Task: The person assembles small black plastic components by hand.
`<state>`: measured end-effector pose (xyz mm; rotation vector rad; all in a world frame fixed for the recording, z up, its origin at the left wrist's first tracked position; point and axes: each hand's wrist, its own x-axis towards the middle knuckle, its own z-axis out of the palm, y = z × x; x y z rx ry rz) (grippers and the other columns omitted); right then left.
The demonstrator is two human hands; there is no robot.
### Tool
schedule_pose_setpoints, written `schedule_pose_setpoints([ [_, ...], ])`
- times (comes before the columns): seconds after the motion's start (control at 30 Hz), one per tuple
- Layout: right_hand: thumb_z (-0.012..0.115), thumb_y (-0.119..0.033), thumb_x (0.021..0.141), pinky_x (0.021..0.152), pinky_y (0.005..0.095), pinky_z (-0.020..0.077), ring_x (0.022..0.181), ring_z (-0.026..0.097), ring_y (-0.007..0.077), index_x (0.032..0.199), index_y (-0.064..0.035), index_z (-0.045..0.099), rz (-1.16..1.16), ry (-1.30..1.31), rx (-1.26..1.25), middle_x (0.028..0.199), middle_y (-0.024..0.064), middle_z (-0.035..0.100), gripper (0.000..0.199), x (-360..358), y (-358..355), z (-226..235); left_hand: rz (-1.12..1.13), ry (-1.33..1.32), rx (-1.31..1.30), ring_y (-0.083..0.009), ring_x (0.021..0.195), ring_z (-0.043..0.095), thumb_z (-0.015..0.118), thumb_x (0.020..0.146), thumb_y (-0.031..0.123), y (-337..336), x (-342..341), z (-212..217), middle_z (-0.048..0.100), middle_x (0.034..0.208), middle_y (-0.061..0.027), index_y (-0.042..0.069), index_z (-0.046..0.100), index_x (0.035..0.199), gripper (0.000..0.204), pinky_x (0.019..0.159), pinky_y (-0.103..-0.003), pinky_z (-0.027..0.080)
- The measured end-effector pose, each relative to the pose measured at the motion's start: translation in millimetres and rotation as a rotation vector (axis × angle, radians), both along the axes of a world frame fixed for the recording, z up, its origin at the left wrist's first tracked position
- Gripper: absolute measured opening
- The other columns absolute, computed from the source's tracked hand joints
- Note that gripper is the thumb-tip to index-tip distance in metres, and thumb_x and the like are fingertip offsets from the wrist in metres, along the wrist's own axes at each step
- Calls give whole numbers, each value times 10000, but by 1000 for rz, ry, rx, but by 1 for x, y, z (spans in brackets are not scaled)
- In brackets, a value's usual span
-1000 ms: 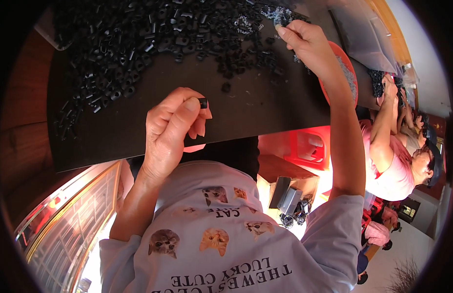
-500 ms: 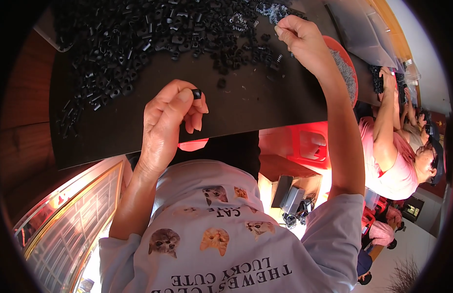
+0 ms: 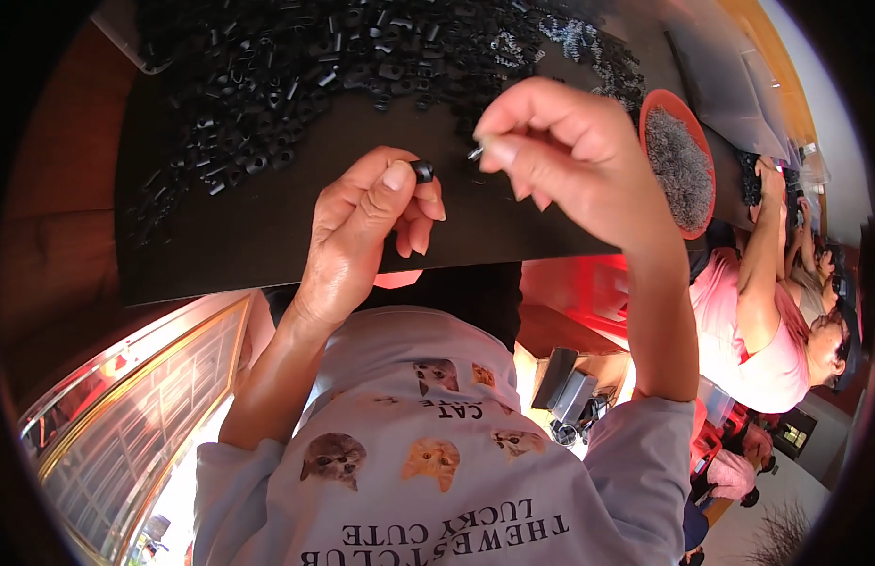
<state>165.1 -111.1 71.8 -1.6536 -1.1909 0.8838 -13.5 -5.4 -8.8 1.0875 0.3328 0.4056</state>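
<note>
Head view: the left hand (image 3: 357, 212) pinches a small black cylindrical part (image 3: 421, 172) between thumb and forefinger, over the front half of the dark desk (image 3: 221, 250). The right hand (image 3: 574, 156) also has thumb and forefinger closed, gripping a tiny shiny metal piece (image 3: 475, 154) whose tip points toward the black part; it is too small to tell its exact shape. The hands are near each other but apart, and the two pieces do not touch. Beyond them spreads a heap of loose black parts (image 3: 268, 94), with silvery coil springs (image 3: 579, 42) at its right. Right of the right hand sits an orange-red bowl (image 3: 666, 97) of fine grey pieces (image 3: 681, 174).
</note>
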Motion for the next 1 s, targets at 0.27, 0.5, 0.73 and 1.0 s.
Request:
schedule_pose_setpoints([
  [0.27,611,-42,898,528,249,454,601,564,92,860,18,595,43,92,-16,705,36,619,72,-19,17,0,-14,-1,-53,-74,630,515,451,1033,365,-2,-2,4,612,825,-24,23,574,1032,364,567,-206,413],
  [0.5,583,34,897,536,262,504,613,652,121,859,13,562,-12,-135,274,705,63,622,48,-37,15,-20,14,-44,-25,-75,626,510,461,1031,349,-2,-5,-1,612,815,-21,24,596,1002,353,562,-205,411],
  [0.73,586,45,914,462,238,486,549,647,117,888,8,551,-141,31,540,697,71,618,57,-56,16,-53,100,-48,-69,-90,591,520,466,1030,331,-4,-3,0,632,791,-47,17,602,1036,342,542,-212,412],
  [1.0,619,37,881,455,271,482,506,612,167,974,21,610,-159,-306,655,773,102,615,94,-51,11,-59,-5,-73,43,-83,612,516,460,1033,336,-3,-1,-1,622,794,-34,22,603,1006,346,559,-211,410],
])
